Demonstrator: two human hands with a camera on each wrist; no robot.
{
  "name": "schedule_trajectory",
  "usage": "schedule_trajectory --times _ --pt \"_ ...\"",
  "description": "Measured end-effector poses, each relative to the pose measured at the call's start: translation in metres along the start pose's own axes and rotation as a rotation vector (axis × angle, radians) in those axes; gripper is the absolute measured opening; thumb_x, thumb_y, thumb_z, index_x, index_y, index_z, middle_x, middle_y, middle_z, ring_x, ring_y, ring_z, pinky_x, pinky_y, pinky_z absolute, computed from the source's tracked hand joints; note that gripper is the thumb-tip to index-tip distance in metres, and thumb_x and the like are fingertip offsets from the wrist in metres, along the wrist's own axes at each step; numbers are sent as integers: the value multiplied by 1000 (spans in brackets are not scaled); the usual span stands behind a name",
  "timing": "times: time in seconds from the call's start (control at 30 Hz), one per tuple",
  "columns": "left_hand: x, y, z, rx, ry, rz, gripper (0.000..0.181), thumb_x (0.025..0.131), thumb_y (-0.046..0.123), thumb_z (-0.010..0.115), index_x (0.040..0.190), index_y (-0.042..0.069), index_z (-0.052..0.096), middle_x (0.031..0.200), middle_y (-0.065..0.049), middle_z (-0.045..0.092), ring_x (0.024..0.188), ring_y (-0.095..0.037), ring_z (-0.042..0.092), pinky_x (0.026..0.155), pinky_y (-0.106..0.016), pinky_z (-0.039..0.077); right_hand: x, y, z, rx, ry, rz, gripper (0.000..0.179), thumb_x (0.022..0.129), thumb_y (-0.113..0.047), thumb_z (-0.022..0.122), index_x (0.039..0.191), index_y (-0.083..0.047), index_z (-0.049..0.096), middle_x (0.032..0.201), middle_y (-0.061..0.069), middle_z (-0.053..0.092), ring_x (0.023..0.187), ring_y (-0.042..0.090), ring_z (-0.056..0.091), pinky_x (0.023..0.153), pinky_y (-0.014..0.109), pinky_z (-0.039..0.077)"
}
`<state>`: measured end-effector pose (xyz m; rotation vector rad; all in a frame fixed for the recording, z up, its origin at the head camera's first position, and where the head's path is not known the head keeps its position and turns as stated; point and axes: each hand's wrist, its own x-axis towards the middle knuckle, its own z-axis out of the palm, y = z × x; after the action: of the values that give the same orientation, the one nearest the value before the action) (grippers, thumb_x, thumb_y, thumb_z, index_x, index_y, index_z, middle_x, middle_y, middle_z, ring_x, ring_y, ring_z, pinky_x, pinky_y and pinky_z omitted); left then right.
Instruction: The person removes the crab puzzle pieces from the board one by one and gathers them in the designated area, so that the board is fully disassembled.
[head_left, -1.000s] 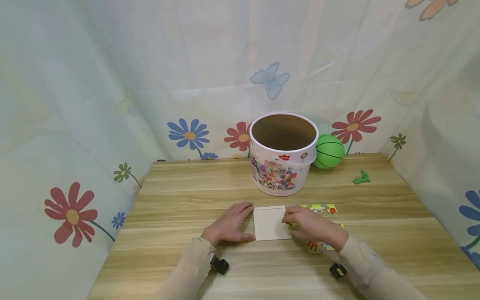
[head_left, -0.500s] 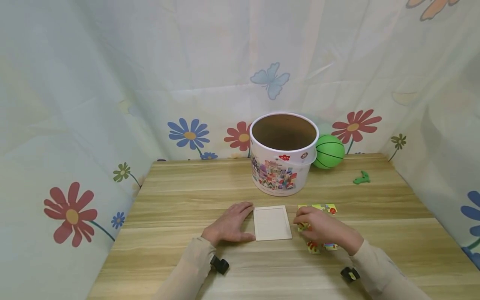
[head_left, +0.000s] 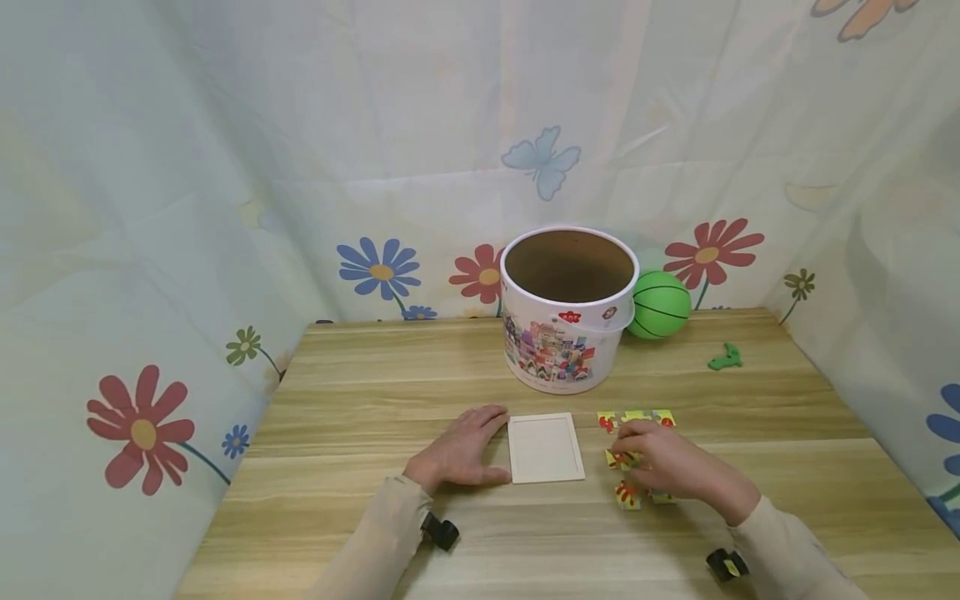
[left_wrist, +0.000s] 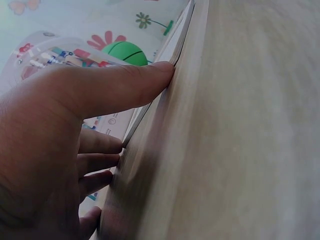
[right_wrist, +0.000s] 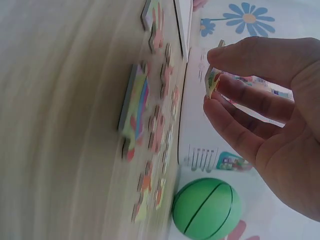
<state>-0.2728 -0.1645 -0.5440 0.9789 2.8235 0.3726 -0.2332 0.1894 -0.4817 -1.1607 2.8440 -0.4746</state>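
Note:
A pale square puzzle tray [head_left: 546, 450] lies bare on the wooden table. My left hand [head_left: 461, 447] rests at its left side, thumb and fingertips touching the edge, as the left wrist view also shows. To the right of the tray, my right hand [head_left: 667, 461] is over a group of colourful jigsaw pieces. In the right wrist view it pinches a small puzzle piece [right_wrist: 213, 81] between thumb and fingertips, lifted off the table. Loose pieces lie below it, among them a flower-printed piece [head_left: 627, 497] and a striped piece [right_wrist: 134, 105]. The hand hides some in the head view.
Behind the tray stands a large white printed bucket [head_left: 558, 350], its top uncovered. A green ball [head_left: 660, 305] sits against its right side. Farther right lies a small green object [head_left: 725, 357]. Floral curtains [head_left: 420, 150] surround the table at the back and sides.
My right hand has moved right, from over the tray's right edge to above the loose pieces, uncovering the tray and some left-hand pieces. My left hand has stayed put.

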Motion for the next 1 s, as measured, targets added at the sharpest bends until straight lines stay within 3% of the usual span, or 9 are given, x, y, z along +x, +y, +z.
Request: schedule_trajectory --times 0.23,0.63,0.8,1.0 --pt "2 0 1 -1 5 14 99 78 64 67 152 7 32 157 -7 30 145 -25 28 122 -42 19 -16 4 -5 -4 -10 91 34 77 -11 78 110 -7 71 108 1 63 97 19 61 83 41 56" --pt "3 -3 1 -15 27 28 98 78 62 68 151 6 33 156 -9 32 144 -27 30 122 -43 20 -38 16 -6 -22 28 128 29 71 -5 79 99 -11 72 99 -5 61 90 13 59 79 38 56" --pt "3 -4 -1 -14 20 33 99 79 62 67 151 5 32 157 -9 31 145 -27 29 122 -43 20 -48 22 -5 -27 81 84 32 65 4 75 94 -9 73 91 -7 59 82 9 57 71 32 54" --pt "2 -3 1 -19 8 22 98 79 63 66 152 6 32 157 -8 30 145 -26 28 122 -42 19 -60 26 -2 -43 43 99 37 61 5 76 95 -9 73 90 -5 60 82 11 58 72 33 56"
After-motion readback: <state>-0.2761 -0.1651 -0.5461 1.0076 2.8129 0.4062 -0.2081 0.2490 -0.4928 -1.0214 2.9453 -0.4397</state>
